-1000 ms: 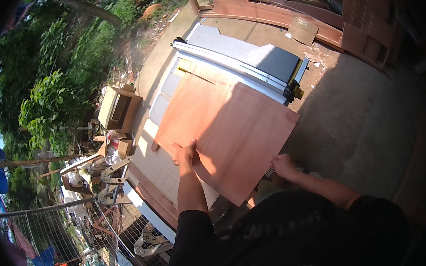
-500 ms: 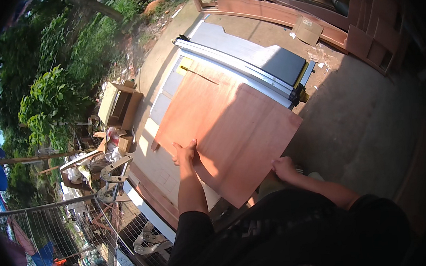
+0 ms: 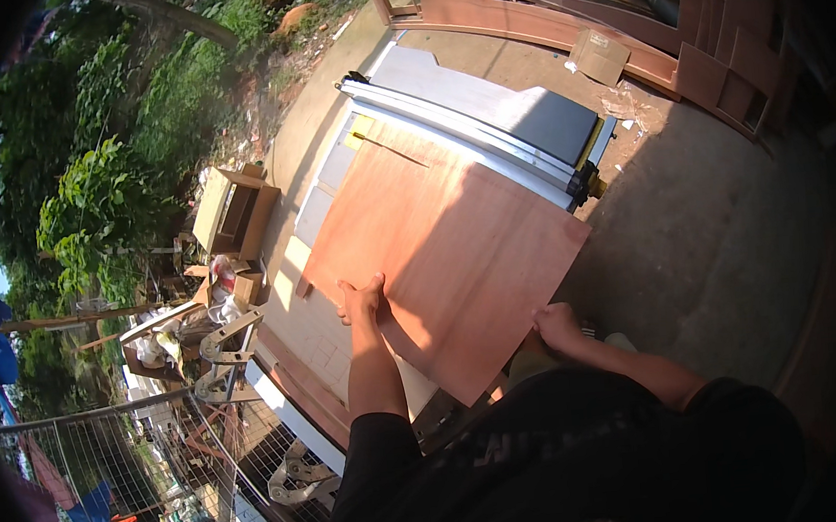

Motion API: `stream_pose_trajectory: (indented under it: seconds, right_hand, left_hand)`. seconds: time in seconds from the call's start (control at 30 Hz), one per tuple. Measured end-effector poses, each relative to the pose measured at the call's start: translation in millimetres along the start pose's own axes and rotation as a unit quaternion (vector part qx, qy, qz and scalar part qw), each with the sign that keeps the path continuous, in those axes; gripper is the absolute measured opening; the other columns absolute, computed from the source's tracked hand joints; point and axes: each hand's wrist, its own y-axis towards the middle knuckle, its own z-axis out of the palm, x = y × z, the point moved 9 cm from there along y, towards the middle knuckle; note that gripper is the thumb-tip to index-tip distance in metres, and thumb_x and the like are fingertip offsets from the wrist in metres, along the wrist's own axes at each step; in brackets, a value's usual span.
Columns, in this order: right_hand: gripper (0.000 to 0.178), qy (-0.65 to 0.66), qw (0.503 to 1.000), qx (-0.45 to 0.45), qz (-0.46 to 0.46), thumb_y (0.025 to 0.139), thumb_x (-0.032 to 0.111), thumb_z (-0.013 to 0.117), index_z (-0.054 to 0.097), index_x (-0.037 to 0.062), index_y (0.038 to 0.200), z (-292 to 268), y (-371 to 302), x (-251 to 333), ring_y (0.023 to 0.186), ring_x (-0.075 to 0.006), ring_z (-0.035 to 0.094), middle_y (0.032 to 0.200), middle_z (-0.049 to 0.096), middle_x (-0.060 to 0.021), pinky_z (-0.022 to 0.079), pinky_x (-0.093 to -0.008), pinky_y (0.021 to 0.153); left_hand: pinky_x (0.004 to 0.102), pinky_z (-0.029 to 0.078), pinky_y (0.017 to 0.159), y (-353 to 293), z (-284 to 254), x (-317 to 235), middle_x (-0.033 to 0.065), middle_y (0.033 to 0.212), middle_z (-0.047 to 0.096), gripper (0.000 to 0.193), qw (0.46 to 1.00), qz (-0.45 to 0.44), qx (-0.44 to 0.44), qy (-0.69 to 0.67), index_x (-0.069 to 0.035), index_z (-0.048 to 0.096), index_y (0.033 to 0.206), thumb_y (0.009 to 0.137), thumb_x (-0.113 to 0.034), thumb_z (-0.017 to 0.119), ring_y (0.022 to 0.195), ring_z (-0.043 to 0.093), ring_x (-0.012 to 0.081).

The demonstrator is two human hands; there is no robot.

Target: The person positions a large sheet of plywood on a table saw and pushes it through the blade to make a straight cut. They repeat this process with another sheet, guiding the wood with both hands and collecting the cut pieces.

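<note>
A reddish plywood sheet [image 3: 466, 247] lies on a table saw, its far edge by the long silver fence [image 3: 488, 148]. From the yellow piece [image 3: 362, 130] on the saw top, a thin dark slit runs into the sheet. My left hand [image 3: 362, 299] grips the sheet's left edge, thumb over the top face and fingers at the side. At the near right corner, my right hand [image 3: 557, 329] is closed on the edge; its fingertips are partly hidden. Under the sheet at the left is a pale board [image 3: 325, 352] with pencil lines.
Brown wooden frames [image 3: 557, 29] stand at the far right, with a cardboard box [image 3: 600, 56] beside them. Left of the saw are an open wooden box [image 3: 234, 213], scrap and a wire mesh fence [image 3: 91, 473]. Metal brackets [image 3: 227, 359] sit along the left table edge.
</note>
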Motion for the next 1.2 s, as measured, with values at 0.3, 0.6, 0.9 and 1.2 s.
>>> stream_pose_trajectory:
  seconds: [0.3,0.6,0.9,1.2]
  right_hand:
    - [0.036,0.024,1.0,-0.009,0.003,0.09,0.023,0.063,0.066,-0.0017,0.065,9,9,-2,0.057,-0.0233,0.065,0.06,0.064,-0.0133,0.049,-0.0402,0.059]
    - [0.033,0.042,0.999,-0.002,0.02,0.089,0.02,0.061,0.066,-0.0026,0.066,18,19,11,0.058,-0.0244,0.065,0.06,0.064,-0.0141,0.05,-0.0412,0.06]
    - [0.035,0.007,1.0,0.0,-0.019,0.087,0.025,0.058,0.068,-0.0024,0.067,32,33,26,0.061,-0.0346,0.066,0.061,0.063,-0.0209,0.05,-0.0456,0.062]
    - [0.038,0.033,0.999,0.017,-0.007,0.089,0.026,0.059,0.064,-0.0019,0.064,44,46,24,0.048,-0.0323,0.061,0.054,0.059,-0.0195,0.047,-0.0461,0.052]
  left_hand:
    - [0.0606,0.043,0.104,7,-3,-4,0.036,0.153,0.025,0.123,1.0,0.002,-0.004,0.004,-0.035,0.009,0.163,0.069,-0.064,0.084,0.14,0.028,0.0534]
    - [0.0597,0.042,0.106,29,-7,-10,0.0361,0.155,0.024,0.123,1.0,0.004,-0.012,0.01,-0.035,0.01,0.163,0.069,-0.066,0.083,0.141,0.026,0.0533]
    - [0.0625,0.039,0.107,59,-13,-14,0.0341,0.156,0.024,0.123,1.0,-0.003,-0.02,0.01,-0.036,0.01,0.162,0.068,-0.066,0.083,0.141,0.027,0.0515]
    - [0.065,0.038,0.106,73,-14,-19,0.0347,0.156,0.022,0.123,0.999,0.027,-0.037,-0.022,-0.038,0.009,0.162,0.068,-0.067,0.083,0.14,0.029,0.0516]
